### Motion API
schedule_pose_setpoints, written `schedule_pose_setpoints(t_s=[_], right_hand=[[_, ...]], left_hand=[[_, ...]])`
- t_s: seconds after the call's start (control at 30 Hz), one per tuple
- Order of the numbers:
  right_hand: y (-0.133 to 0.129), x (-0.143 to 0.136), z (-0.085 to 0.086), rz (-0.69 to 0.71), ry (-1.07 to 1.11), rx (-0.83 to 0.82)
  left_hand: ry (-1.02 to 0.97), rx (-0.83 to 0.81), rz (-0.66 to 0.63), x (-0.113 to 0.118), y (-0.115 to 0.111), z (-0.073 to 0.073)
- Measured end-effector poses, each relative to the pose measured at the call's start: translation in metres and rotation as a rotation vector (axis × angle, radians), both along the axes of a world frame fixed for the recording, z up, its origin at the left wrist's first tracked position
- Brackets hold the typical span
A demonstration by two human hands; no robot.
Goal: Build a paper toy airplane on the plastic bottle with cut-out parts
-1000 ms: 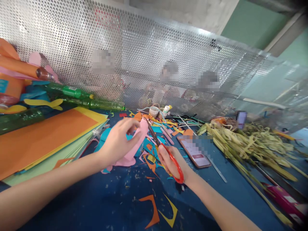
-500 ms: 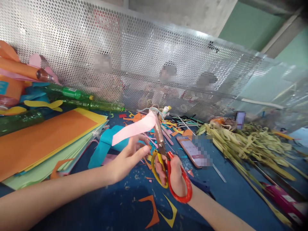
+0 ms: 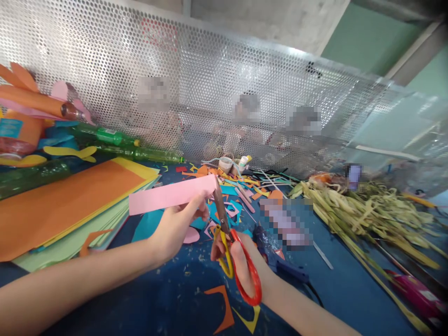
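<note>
My left hand (image 3: 173,231) pinches a flat pink paper strip (image 3: 163,196) between thumb and fingers, near its right part. The strip stretches out to the left above the blue table. My right hand (image 3: 249,254) grips scissors (image 3: 221,211) with one red and one yellow handle loop, blades pointing up and away. Their tips meet the right end of the strip; whether they are cutting into it I cannot tell. Behind my left hand lie blue paper (image 3: 150,226) and a rounded pink paper piece (image 3: 191,235).
Stacked coloured paper (image 3: 87,200) lies left, with green bottles (image 3: 140,153) behind. Paper scraps and small cups (image 3: 226,164) sit near the perforated metal screen (image 3: 206,79). Right are a blurred phone (image 3: 287,224), a dark blue glue gun (image 3: 292,269) and dried husks (image 3: 350,205).
My left hand has closed on the pink strip, which has gone from curved to straight. The scissors have shifted slightly left and down with my right hand, uncovering more of the glue gun.
</note>
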State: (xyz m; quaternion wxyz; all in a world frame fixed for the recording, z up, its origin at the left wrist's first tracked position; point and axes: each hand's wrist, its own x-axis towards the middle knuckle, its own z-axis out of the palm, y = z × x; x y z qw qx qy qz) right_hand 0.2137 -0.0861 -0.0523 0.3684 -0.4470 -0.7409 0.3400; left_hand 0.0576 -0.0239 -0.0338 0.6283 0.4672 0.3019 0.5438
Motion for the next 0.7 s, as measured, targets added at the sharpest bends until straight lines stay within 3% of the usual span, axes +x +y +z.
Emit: schedule_pose_setpoints(t_s=[0.7], right_hand=[[0.002, 0.001, -0.004, -0.053, -0.095, 0.153]], left_hand=[[0.157, -0.060, -0.012, 0.003, -0.007, -0.014]])
